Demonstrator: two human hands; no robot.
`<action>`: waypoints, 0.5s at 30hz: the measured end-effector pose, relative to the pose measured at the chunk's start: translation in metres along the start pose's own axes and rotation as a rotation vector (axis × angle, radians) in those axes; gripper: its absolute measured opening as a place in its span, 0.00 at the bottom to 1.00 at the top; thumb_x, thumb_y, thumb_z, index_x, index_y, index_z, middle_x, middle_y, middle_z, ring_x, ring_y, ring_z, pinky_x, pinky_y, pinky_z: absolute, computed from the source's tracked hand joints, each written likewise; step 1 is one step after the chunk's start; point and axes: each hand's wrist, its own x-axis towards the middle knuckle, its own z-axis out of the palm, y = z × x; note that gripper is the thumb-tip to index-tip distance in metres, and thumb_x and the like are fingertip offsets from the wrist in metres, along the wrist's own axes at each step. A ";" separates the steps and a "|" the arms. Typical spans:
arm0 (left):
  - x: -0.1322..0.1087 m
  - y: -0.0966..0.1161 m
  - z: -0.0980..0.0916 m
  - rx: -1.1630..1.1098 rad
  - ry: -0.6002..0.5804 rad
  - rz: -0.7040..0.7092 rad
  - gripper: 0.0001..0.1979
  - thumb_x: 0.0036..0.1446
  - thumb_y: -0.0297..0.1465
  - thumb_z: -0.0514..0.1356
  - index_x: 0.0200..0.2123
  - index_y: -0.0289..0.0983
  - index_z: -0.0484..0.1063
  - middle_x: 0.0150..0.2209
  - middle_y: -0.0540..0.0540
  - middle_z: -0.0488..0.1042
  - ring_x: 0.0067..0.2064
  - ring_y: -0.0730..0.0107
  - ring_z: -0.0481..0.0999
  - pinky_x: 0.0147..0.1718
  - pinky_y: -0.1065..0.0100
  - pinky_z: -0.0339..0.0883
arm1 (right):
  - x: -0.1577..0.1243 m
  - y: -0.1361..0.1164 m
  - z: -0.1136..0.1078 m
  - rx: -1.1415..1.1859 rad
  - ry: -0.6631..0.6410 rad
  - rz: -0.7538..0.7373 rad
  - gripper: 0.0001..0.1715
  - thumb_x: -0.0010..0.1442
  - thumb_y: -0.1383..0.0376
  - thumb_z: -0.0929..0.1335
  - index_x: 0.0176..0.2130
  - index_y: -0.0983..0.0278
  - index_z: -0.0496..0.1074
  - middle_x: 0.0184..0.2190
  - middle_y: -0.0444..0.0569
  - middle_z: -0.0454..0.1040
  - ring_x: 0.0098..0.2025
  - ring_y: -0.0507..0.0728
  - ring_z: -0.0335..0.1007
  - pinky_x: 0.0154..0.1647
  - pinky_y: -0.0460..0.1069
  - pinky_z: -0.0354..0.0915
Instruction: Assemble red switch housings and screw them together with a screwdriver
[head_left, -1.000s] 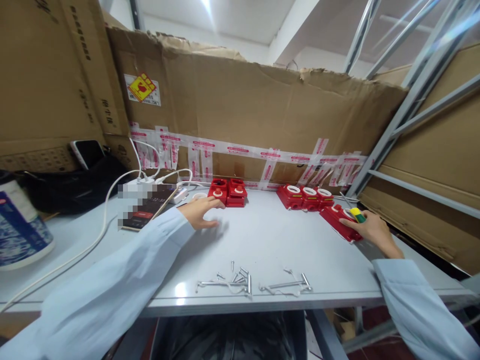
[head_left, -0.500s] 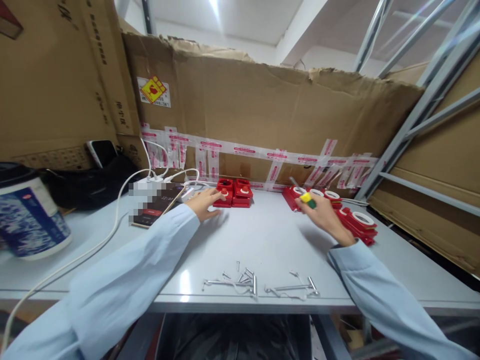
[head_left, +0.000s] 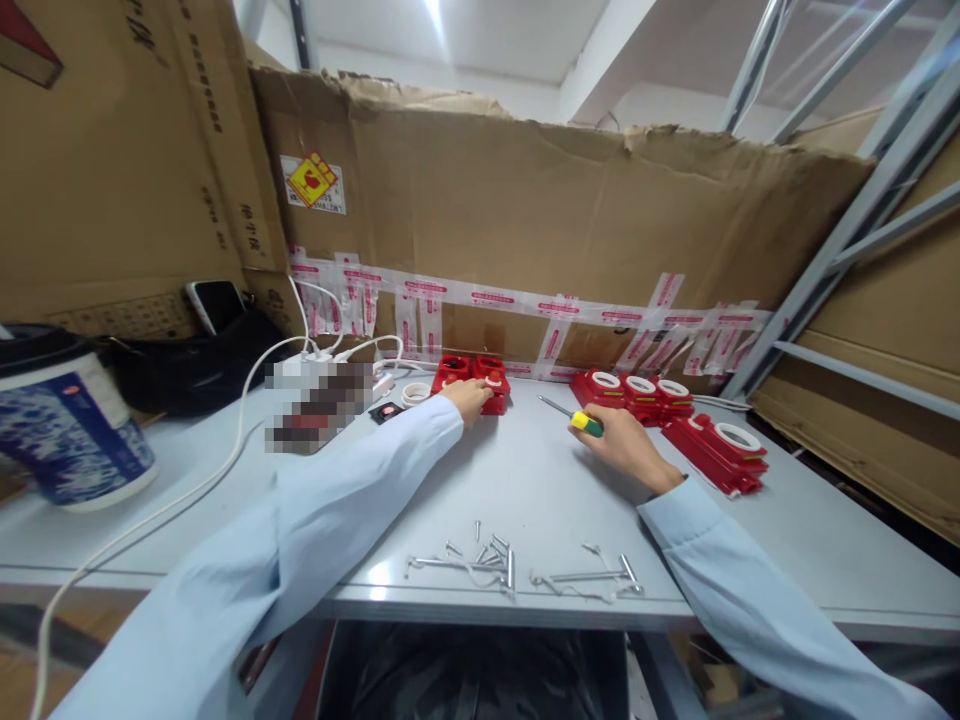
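Where the right grip (head_left: 622,442) ends, the screwdriver (head_left: 585,424) (seemingly raised) protrudes.

across the frame's lower half ran a pale table (head_left: 540,480). on it lay red units (head_left: 626,405) at centre and right, screws (head_left: 484,553) and metal rods (head_left: 511,570) at lower centre, a cup (head_left: 75,430) at left and, pixelated, probably a phone (head_left: 319,405).

Red housing (head_left: 453,367) partly behind left fingers (head_left: 474,391)

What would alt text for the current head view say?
A right hand holds a screwdriver above a table while the left hand is at two red boxes. Screws and metal rods lie near the front edge; more red boxes stand to the right.
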 end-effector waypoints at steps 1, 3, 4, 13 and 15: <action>-0.001 0.001 0.000 -0.013 0.001 0.013 0.19 0.53 0.22 0.54 0.49 0.34 0.68 0.49 0.35 0.70 0.47 0.52 0.73 0.42 0.57 0.67 | 0.001 0.002 0.001 -0.010 -0.012 0.017 0.12 0.57 0.57 0.64 0.33 0.62 0.70 0.30 0.50 0.76 0.31 0.56 0.70 0.29 0.46 0.54; -0.006 0.004 -0.002 -0.049 0.006 0.065 0.19 0.53 0.21 0.54 0.49 0.35 0.68 0.49 0.38 0.70 0.48 0.55 0.73 0.44 0.60 0.67 | 0.001 0.006 0.005 -0.035 -0.041 0.054 0.13 0.55 0.56 0.65 0.33 0.63 0.71 0.31 0.52 0.76 0.33 0.58 0.71 0.28 0.46 0.53; -0.010 0.006 -0.003 -0.068 0.008 0.101 0.19 0.53 0.20 0.54 0.48 0.35 0.68 0.49 0.39 0.70 0.48 0.57 0.73 0.45 0.62 0.66 | 0.001 0.007 0.006 -0.047 -0.057 0.073 0.13 0.54 0.56 0.66 0.33 0.63 0.71 0.31 0.53 0.76 0.33 0.58 0.71 0.28 0.47 0.53; -0.062 0.016 -0.010 -0.279 0.034 0.376 0.16 0.47 0.17 0.55 0.37 0.38 0.72 0.38 0.47 0.75 0.40 0.65 0.74 0.40 0.67 0.64 | -0.001 0.008 0.015 -0.104 -0.165 0.127 0.14 0.54 0.56 0.66 0.34 0.64 0.72 0.32 0.54 0.76 0.36 0.61 0.71 0.27 0.48 0.52; -0.070 0.008 -0.011 -0.338 0.037 0.421 0.16 0.46 0.16 0.54 0.36 0.38 0.73 0.36 0.48 0.75 0.38 0.67 0.73 0.38 0.68 0.64 | -0.001 0.007 0.013 -0.099 -0.174 0.122 0.15 0.54 0.55 0.66 0.34 0.64 0.72 0.32 0.54 0.76 0.36 0.61 0.71 0.28 0.48 0.52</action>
